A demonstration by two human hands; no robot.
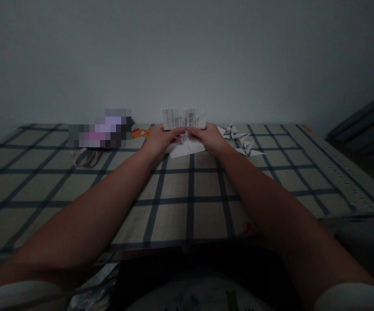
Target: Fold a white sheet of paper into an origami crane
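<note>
Paper: the sheet is up between the two hands, over the cloth, near the middle. It has print and fold lines on it.
Low part: more white paper shows under the thumbs. I can't tell if it is the same sheet or a second one.
Left hand: it pinches the sheet, thumb on the near side. The fingers behind are partly hidden.
Right hand: it pinches the sheet too, its thumb tip near the other thumb. Its other fingers are partly hidden as well.
Feel: the sheet looks very light, thin and bendy, and not slippery. A hard pull could rip it, and a squeeze could crumple it.
Where to hold: softly by the edges or next to a fold, thumb in front and fingers behind.
Birds: folded paper birds sit just past the right hand. Their thin points look easy to bend.
Blurry thing: something blurred lies off to the left.
</note>
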